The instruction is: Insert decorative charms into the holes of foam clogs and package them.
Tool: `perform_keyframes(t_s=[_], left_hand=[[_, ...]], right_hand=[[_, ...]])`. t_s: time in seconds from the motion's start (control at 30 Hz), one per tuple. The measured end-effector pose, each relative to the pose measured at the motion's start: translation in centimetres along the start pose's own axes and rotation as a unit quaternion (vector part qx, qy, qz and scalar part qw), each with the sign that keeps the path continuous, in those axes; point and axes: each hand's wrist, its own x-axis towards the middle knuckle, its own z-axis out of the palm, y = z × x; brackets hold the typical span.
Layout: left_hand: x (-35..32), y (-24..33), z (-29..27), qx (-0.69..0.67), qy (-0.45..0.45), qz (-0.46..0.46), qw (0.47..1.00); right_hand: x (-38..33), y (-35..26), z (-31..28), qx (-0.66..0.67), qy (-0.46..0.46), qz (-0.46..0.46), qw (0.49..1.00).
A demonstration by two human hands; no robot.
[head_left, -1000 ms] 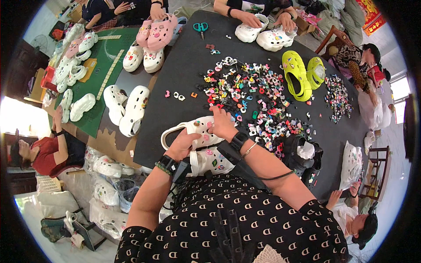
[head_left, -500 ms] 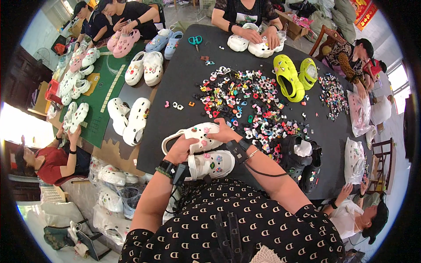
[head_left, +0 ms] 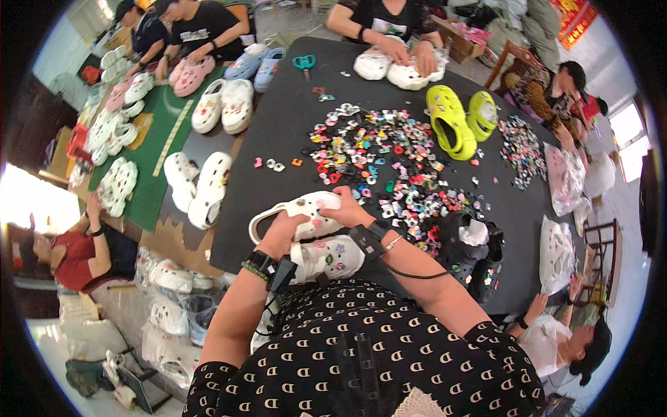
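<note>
A white clog (head_left: 283,210) with colourful charms on its upper lies sideways between my hands at the near edge of the table. My left hand (head_left: 283,231) is closed round its heel side, thumb along the near edge. On the toe end, my right hand (head_left: 345,211) grips it with the thumb pressed on the upper, beside a pink charm. The fingers underneath are hidden. Just nearer to me rests a second white clog (head_left: 318,261), also dotted with charms, against my patterned top.
Loose charms (head_left: 375,149) are heaped on the dark table (head_left: 233,240) beyond my hands. Black clogs (head_left: 460,247) stand right of my right forearm, yellow-green clogs (head_left: 445,118) farther back. White clogs (head_left: 210,189) and teal scissors (head_left: 304,64) lie left and far. Several co-workers sit around.
My hands keep hold of the white clog, with small shifts of the fingers. The view has shifted slightly. At the left, a red-sleeved co-worker's hand has drawn back from a pair of white clogs.
</note>
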Motion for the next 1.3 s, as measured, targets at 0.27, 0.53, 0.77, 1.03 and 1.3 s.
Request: perform_keyframes(t_s=[0.27, 0.53, 0.77, 1.03, 1.3], left_hand=[[-0.4, 0.1, -0.7, 0.145, 0.126, 0.07, 0.979], [-3.0, -0.4, -2.6, 0.464, 0.264, 0.257, 0.806], [-8.3, -0.3, -0.6, 0.457, 0.289, 0.218, 0.812], [-9.8, -4.0, -1.6, 0.198, 0.167, 0.019, 0.966], [-9.3, -2.3, -0.9, 0.007, 0.059, -0.061, 0.996]], right_hand=[[-5.5, 0.7, -2.1, -0.034, 0.062, -0.11, 0.991], [-11.6, 6.7, -13.8, -0.323, 0.224, -0.047, 0.918], [-12.1, 7.0, -14.6, -0.326, 0.181, 0.032, 0.927], [-10.5, 7.5, -14.2, -0.393, 0.165, 0.071, 0.902], [-11.3, 7.5, -13.9, -0.411, 0.233, 0.041, 0.88]])
